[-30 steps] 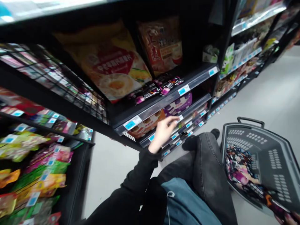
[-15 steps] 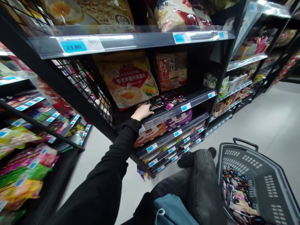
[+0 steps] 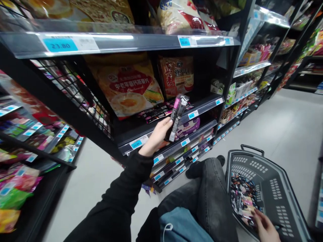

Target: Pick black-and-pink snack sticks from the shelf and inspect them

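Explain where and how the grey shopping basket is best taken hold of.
Probably by the dark handle at the far end of the basket, hooking fingers through from above: its bar juts beyond the rim, leaving an open gap, and it stands apart from the packets inside.

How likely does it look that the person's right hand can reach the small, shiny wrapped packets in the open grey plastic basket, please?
Yes, most likely: the right hand is over the grey plastic basket, close beside the wrapped packets, and the open top seems to leave the way free.
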Demonstrator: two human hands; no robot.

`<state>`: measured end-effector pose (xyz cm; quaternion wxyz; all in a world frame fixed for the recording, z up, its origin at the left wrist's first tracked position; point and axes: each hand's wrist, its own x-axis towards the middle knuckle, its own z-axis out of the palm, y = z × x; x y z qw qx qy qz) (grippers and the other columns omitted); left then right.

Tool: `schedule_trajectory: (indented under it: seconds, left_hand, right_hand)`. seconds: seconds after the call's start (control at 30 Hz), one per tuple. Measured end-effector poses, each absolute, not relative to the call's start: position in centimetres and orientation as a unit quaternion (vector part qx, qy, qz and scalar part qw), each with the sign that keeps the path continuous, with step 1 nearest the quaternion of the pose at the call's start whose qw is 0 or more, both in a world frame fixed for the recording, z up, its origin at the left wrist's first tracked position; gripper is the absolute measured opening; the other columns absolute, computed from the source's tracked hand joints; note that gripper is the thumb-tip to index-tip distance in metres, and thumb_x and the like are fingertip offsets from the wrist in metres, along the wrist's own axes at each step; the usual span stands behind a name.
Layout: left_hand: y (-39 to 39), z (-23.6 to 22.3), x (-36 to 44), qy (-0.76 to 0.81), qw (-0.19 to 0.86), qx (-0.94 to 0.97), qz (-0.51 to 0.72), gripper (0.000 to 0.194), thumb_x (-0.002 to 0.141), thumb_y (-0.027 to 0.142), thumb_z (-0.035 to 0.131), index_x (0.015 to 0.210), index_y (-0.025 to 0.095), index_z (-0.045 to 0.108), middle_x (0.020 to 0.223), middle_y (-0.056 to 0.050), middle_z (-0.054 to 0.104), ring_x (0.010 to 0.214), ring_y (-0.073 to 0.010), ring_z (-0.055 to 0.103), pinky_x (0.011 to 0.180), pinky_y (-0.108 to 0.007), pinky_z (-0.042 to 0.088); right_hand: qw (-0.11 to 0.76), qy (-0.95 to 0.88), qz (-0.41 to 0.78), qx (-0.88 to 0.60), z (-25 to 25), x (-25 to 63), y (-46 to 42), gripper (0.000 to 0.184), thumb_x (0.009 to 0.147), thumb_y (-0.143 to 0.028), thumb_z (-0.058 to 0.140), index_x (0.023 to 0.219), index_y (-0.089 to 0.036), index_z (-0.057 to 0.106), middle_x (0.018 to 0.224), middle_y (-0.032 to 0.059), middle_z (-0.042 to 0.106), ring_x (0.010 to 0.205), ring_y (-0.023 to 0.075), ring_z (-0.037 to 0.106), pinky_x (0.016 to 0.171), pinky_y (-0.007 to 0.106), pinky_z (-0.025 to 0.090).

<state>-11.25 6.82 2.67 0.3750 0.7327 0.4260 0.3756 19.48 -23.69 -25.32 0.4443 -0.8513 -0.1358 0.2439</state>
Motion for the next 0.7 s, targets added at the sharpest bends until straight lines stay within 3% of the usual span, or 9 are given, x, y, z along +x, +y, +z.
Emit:
schedule_trajectory:
  seconds: [0.03,0.1,0.23,0.4,0.57,0.7]
  left_hand:
    - [5.0,2.2,-10.2,0.371,0.497,0.688,0.377,0.046,0.088,0.053,0.044,0.111,0.014,0.055,0.082,-0.006,0.067,0.056,-0.0133,0.059,0.052,-0.025,0.05]
    - [1.5,1.1,-8.2,0.314,0.639,0.61,0.348,0.047,0.081,0.053,0.058,0.109,0.015,0.056,0.083,-0.006,0.067,0.053,-0.0117,0.058,0.049,-0.024,0.05]
    - [-4.1,-1.7,-4.7,0.26,0.773,0.519,0.256,0.043,0.079,0.049,0.064,0.104,0.015,0.054,0.087,-0.008,0.067,0.067,-0.0173,0.066,0.056,-0.028,0.056]
    - [-8.4,-4.6,-2.7,0.248,0.827,0.487,0.132,0.04,0.081,0.049,0.062,0.098,0.014,0.052,0.09,-0.008,0.068,0.064,-0.0146,0.066,0.058,-0.026,0.056]
    - [-10.3,-6.9,-2.3,0.246,0.834,0.49,0.061,0.042,0.08,0.049,0.063,0.104,0.015,0.056,0.096,-0.008,0.068,0.068,-0.0127,0.064,0.058,-0.023,0.055]
    - [-10.4,-8.1,-1.8,0.231,0.837,0.494,0.047,0.045,0.082,0.053,0.058,0.1,0.012,0.061,0.091,-0.009,0.068,0.069,-0.0132,0.064,0.06,-0.023,0.054]
  right_hand:
    - [0.486,-0.163,0.249,-0.822,-23.2,18.9,-22.8,0.042,0.052,-0.058,0.063,0.076,-0.023,0.067,0.077,0.0085,0.071,0.077,0.0342,0.069,0.063,0.043,0.057]
    - [0.553,-0.202,0.247,-0.77,-18.5,17.3,-21.3,0.054,0.058,-0.059,0.066,0.09,-0.016,0.067,0.088,0.0126,0.072,0.083,0.0316,0.068,0.067,0.04,0.057]
    - [0.638,-0.281,0.246,-0.674,-10.2,13.9,-19.0,0.043,0.074,-0.051,0.064,0.1,-0.016,0.065,0.093,0.0115,0.071,0.08,0.0221,0.067,0.076,0.037,0.054]
    - [0.7,-0.31,0.235,-0.598,-6.5,12.3,-17.5,0.031,0.083,-0.041,0.061,0.106,-0.02,0.062,0.094,0.0066,0.069,0.073,0.0153,0.064,0.072,0.032,0.053]
    - [0.708,-0.303,0.26,-0.583,-7.5,12.4,-17.7,0.024,0.076,-0.037,0.069,0.093,-0.02,0.065,0.08,0.0019,0.067,0.075,0.0157,0.064,0.071,0.028,0.052]
    - [0.714,-0.278,0.25,-0.593,-8.6,12.9,-18.5,0.024,0.077,-0.036,0.069,0.093,-0.019,0.065,0.081,0.002,0.067,0.075,0.0152,0.062,0.068,0.026,0.049]
